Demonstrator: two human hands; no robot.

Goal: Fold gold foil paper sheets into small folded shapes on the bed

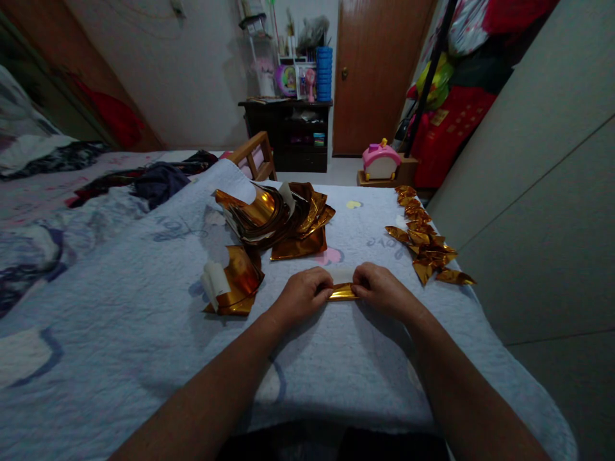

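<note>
Between my two hands lies a sheet of gold foil paper (343, 292), its near edge rolled or folded over to show gold and its far part showing the pale back. My left hand (307, 291) pinches the sheet's left end, and my right hand (377, 288) pinches its right end. Both sets of fingers are closed on the paper, just above the bed cover. Beyond my left hand sits a large curled stack of gold foil sheets (262, 214). A smaller curled bundle of the same sheets (240, 282) rests left of that hand.
Several folded gold foil pieces (425, 246) form a row along the bed's right edge. The light blue quilted cover (144, 339) spreads beneath everything. Rumpled clothes (161, 182) lie at the far left. A pale cabinet (542, 211) stands close on the right, and a pink toy (381, 161) beyond the bed.
</note>
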